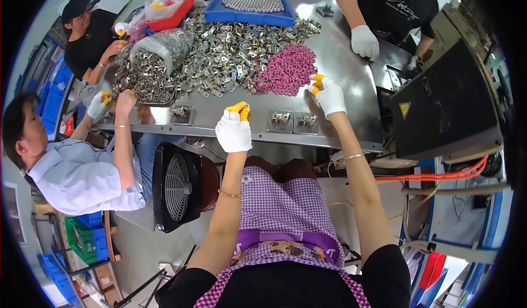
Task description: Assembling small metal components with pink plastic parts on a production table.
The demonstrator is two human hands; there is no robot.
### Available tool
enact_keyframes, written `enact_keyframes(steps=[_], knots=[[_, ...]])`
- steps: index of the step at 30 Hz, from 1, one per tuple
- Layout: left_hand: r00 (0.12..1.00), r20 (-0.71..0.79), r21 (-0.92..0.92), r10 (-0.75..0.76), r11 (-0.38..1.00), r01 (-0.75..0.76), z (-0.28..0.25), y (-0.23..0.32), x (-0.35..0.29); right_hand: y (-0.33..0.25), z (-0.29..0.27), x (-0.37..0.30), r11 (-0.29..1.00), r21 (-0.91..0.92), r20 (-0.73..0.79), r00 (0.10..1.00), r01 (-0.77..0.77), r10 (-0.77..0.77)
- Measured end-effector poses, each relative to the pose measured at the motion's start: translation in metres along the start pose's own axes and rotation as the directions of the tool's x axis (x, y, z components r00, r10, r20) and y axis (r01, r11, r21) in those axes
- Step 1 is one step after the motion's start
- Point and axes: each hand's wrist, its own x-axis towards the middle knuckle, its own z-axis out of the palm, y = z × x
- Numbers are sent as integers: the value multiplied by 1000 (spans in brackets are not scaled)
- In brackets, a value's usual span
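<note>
My left hand (234,129), in a white glove with yellow fingertips, is raised at the table's front edge. Its fingers are curled closed, and whatever they hold is hidden. My right hand (330,96), gloved the same way, is beside a heap of pink rings (292,68). Thumb and fingers are drawn together there; anything between them is too small to name. Two small square metal fixtures (279,122) with tiny parts on top sit side by side between my hands. Past them spreads a large pile of small metal parts (222,52), touching the rings.
A blue tray (250,19) of pale small pieces lies at the back, with a red bin (180,16) to its left. Co-workers sit left; another's gloved hand (364,43) rests at the right. A black box-shaped machine (447,102) stands right of the metal table (357,118).
</note>
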Motion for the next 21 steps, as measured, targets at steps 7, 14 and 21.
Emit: enact_keyframes(steps=[7, 14, 21], knots=[[999, -39, -74, 1, 997, -4, 1, 4, -3, 4, 11, 3, 887, -212, 210, 906, 409, -368], [1000, -24, -53, -9, 999, 8, 1, 5, -3, -2, 5, 2, 723, -386, 203, 817, 573, -539], [998, -25, 22, 57, 998, -57, 7, -5, -3, -6, -12, -16, 957, 56, 17, 958, 284, -286]])
